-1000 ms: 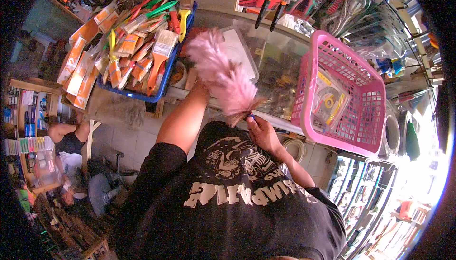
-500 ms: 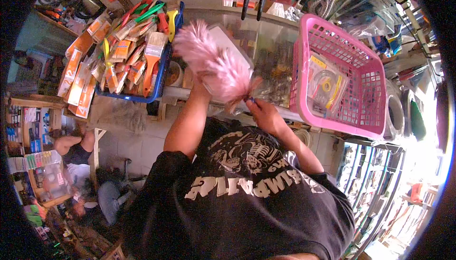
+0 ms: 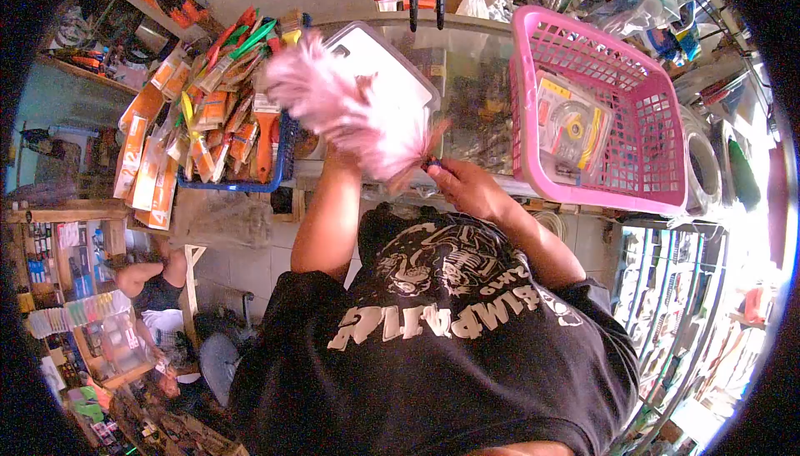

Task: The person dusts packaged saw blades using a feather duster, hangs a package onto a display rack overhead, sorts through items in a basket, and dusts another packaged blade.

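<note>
Presently, from my distant seat, I have the pink feather duster (image 3: 342, 110) over the glass-topped counter (image 3: 475, 52), its blurred feathers pointing to ten o'clock from the handle. My right hand (image 3: 479, 194) is closed around the handle's short end. My left forearm (image 3: 329, 214) reaches behind the feathers, so I cannot tell if the left hand is gripping or free. Just beyond, toward one o'clock, the white flat tray (image 3: 387, 64) is partly covered by the plumes.

For good handling, I would hold the wrist loose and let only the feather tips brush the surface, with short, light strokes. I judge the left side narrow: at nine o'clock the piled paintbrushes (image 3: 225, 114) in the blue basket (image 3: 287, 152) could catch the feathers, so the sweep should be small there. At three o'clock stands the pink basket (image 3: 527, 156), holding a flat packet (image 3: 575, 127); its rim also deserves some care.
</note>
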Available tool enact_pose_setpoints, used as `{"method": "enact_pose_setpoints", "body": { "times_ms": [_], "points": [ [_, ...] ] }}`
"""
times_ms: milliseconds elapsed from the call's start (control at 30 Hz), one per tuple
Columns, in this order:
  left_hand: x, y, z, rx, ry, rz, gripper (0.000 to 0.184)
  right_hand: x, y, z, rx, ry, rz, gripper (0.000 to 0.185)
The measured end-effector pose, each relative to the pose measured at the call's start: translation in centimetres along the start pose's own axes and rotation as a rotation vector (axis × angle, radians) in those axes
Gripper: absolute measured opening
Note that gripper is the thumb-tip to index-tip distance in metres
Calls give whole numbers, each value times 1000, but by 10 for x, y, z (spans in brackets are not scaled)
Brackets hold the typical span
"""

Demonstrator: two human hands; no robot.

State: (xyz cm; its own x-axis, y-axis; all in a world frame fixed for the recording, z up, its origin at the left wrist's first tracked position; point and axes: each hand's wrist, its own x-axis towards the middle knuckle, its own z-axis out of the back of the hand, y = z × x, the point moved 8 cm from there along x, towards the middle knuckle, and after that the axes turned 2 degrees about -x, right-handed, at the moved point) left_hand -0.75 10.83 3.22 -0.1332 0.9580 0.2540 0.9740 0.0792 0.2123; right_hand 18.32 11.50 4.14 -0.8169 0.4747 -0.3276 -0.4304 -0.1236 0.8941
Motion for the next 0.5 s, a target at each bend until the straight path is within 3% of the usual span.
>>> {"method": "enact_pose_setpoints", "body": {
  "times_ms": [33, 133, 233, 267, 333, 400, 500],
  "points": [
    [-1, -5, 2, 171, 23, -21, 63, -2, 1, 0, 27, -6, 5, 38],
    [1, 40, -76, 502, 34, -165, 64, -2, -3, 17, 155, -143, -85, 39],
    [-13, 21, -49, 768, 16, -210, 65, -9, -11, -7, -151, 73, -65, 55],
    [-13, 26, -54, 804, 7, -211, 66, -14, -5, -5, -69, 41, -45, 50],
    [-8, 38, -69, 577, 48, -144, 67, -21, -6, 5, 113, -44, -96, 43],
    [-11, 36, -54, 572, -61, -156, 68, -28, -2, 17, 198, -138, -149, 40],
    [-13, 54, -65, 401, 74, -26, 67, -39, 6, 0, 22, 0, 95, 40]
  ]
}}
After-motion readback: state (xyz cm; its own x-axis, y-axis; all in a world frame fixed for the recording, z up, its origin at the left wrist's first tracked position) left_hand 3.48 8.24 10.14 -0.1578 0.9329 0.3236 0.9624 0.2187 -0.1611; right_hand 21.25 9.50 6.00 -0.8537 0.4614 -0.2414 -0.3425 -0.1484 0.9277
